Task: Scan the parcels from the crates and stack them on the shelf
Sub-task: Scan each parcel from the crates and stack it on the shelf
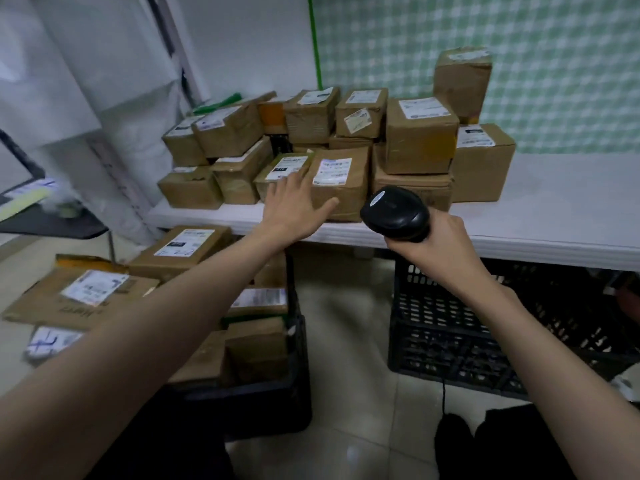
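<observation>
My two forearms fill the lower half of the frame. My right hand (431, 242), right of centre, is wrapped round the grip of a black handheld scanner (394, 213), its head aimed up the frame at the parcels. My left hand (294, 206), at centre, is spread wide with straight fingers; its fingertips lie at the meeting edge of two labelled parcels in the front row on the shelf, a low flat parcel (282, 174) and a larger one (339, 181) beside it. It holds nothing.

Handling, as a judgement: the parcels are taped brown cartons, stiff at the edges and probably light to moderate. Tape patches may be slick. Take hold across two opposite side faces, label face up, and avoid pressing the dented tops.

The remaining parcels sit in and around a black crate (277, 393) at lower centre left, with a wide flat carton (79, 296) at the left edge. A second black crate (450, 334) stands at lower right under the shelf.

The shelf (554, 216) is a white flat board; its right portion carries nothing visible. Behind it, a green checked wall covering occupies the upper right. The floor is pale glossy tile.
</observation>
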